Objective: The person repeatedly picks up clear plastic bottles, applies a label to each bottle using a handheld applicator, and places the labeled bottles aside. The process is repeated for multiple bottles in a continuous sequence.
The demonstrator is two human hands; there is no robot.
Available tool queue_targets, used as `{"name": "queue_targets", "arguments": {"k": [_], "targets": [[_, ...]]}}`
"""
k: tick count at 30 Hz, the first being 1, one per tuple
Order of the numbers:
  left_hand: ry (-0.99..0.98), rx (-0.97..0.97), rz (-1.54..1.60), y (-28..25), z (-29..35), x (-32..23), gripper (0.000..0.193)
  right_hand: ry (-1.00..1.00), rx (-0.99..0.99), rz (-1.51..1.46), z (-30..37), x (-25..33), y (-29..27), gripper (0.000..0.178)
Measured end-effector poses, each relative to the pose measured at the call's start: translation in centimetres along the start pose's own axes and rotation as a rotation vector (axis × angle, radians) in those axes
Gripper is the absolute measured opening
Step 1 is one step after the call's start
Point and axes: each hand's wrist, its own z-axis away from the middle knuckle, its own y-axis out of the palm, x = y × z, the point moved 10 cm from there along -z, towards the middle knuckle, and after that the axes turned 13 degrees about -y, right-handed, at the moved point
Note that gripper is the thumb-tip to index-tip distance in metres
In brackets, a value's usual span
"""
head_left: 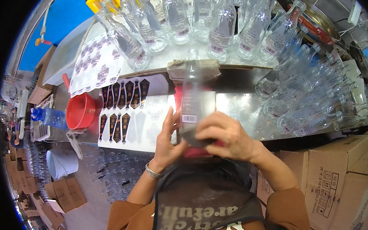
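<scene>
A clear glass bottle [191,87] lies in front of me, its neck on a cloth-wrapped rest [213,70] and its base toward me. My left hand [166,140] curves round the bottle's lower left side, thumb near the base. From the right, my right hand [229,138] bends its fingers over the lower end. A dark grey patch [191,136] shows there between the hands, blurred; whether it is a label or a cloth I cannot tell. Red material [196,152] lies beneath the bottle. Left of my hands is a white sheet of dark tie-shaped labels [124,99].
Several upright glass bottles [220,33] line the back, and many more bottles [311,90] lie stacked at right. At left are a sheet of printed labels [96,62], a red scoop [80,111] and a blue-capped plastic bottle [52,116]. Cardboard boxes [334,178] stand lower right.
</scene>
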Motion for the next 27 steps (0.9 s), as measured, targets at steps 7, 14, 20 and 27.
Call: {"name": "queue_targets", "arguments": {"k": [7,14,20,27], "targets": [[0.008,-0.036,-0.072,-0.3,0.0,-0.3,0.1,0.425,-0.362,0.116,-0.1,-7.7,-7.2,0.022],[0.081,-0.151,-0.243,0.5,0.5,-3.1,0.099,-0.049,-0.2,0.743,-7.3,-3.6,-6.7,0.011],[0.001,-0.189,-0.244,0.6,0.8,-2.4,0.106,-0.049,0.356,0.351,-6.2,-2.1,2.9,0.005],[0.085,-0.139,-0.188,0.3,0.5,-2.7,0.104,-0.102,0.09,0.145,-2.9,0.7,-0.3,0.02]]}}
